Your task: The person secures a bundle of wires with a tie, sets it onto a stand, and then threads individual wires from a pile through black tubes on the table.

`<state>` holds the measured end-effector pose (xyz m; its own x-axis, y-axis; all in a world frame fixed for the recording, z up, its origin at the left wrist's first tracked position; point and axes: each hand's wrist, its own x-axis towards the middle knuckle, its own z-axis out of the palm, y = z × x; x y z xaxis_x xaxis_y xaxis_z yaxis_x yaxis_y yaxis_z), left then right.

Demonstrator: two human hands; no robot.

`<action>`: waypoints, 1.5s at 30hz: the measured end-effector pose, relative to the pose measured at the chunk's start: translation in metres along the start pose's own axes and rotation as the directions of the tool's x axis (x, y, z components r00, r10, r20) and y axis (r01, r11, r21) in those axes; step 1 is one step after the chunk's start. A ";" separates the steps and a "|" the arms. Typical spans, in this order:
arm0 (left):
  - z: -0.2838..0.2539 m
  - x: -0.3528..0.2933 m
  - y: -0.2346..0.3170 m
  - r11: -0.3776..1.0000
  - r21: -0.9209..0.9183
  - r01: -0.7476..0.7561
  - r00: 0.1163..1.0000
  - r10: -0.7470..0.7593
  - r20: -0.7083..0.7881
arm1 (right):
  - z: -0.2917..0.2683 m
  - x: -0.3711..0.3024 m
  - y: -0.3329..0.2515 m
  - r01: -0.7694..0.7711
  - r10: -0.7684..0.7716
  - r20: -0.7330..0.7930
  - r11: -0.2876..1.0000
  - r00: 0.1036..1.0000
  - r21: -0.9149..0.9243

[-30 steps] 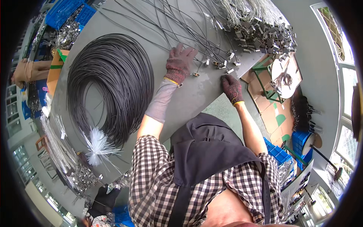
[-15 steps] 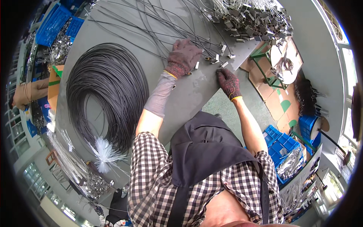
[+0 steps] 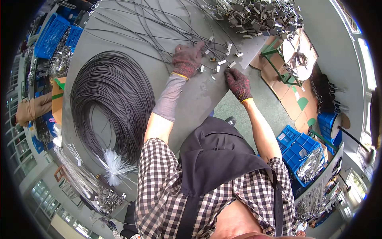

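My left hand (image 3: 187, 59), in a dark red-and-grey knit glove, lies over thin black cables (image 3: 159, 38) on the grey table. Its index finger stretches out along the cables; the other fingers look spread and partly hidden. Beside it are several small metal-shelled connectors (image 3: 221, 63) on cable ends. At the table's right edge is my right hand (image 3: 239, 84), gloved the same way, its fingers pressed together. One silvery connector (image 3: 232, 64) lies right at its fingertips. Whatever those fingers hold, if anything, is hidden.
Left on the table (image 3: 187, 107) lies a big coil of black cable (image 3: 119, 87), with a white bundle of ties (image 3: 113, 165) by it. A heap of connectors (image 3: 262, 18) sits at the far right. Blue crates (image 3: 296, 147) and a green-framed stand (image 3: 284, 73) are beyond the right edge.
My left hand has slid slightly left and nearer, and its index finger now points outward. A connector beside it has shifted nearer too. My right hand has barely moved; the whole view has shifted a little.
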<state>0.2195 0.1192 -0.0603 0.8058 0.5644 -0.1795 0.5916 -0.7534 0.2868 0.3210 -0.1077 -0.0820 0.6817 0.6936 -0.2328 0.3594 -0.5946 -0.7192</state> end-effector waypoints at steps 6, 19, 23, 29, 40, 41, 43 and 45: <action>0.003 0.010 0.010 0.990 0.136 0.043 0.998 -0.048 0.036 | 0.000 -0.002 -0.003 -0.031 0.031 -0.022 1.000 0.999 0.002; 0.003 0.022 -0.002 0.998 0.035 -0.051 0.989 0.045 0.141 | -0.003 -0.003 0.000 -0.063 0.062 0.027 0.998 0.998 0.032; 0.008 0.019 -0.008 0.990 0.096 -0.100 0.993 0.093 0.076 | -0.003 -0.001 0.001 -0.086 0.085 0.043 0.996 0.996 0.027; 0.013 0.016 -0.013 0.972 0.073 -0.225 0.974 0.224 0.014 | -0.002 0.001 0.000 -0.056 0.056 0.020 0.998 0.998 0.026; 0.015 0.010 -0.009 0.963 0.068 -0.261 0.964 0.263 -0.027 | -0.002 0.001 -0.001 -0.061 0.061 0.030 0.998 0.998 0.005; 0.013 0.010 -0.007 0.962 0.068 -0.265 0.963 0.267 -0.029 | -0.002 0.001 -0.001 -0.073 0.073 0.032 0.997 0.997 0.000; 0.008 0.010 -0.002 0.975 -0.052 -0.217 0.975 0.214 -0.063 | -0.003 0.002 0.001 -0.056 0.056 0.020 0.998 0.998 0.004; -0.023 0.011 0.025 0.999 0.022 -0.050 0.994 0.048 0.097 | -0.004 0.002 0.003 -0.049 0.048 0.012 0.999 0.999 0.010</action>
<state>0.2431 0.1142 -0.0336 0.8318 0.4925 -0.2561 0.5511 -0.7880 0.2746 0.3260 -0.1092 -0.0817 0.6909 0.6686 -0.2750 0.3191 -0.6234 -0.7138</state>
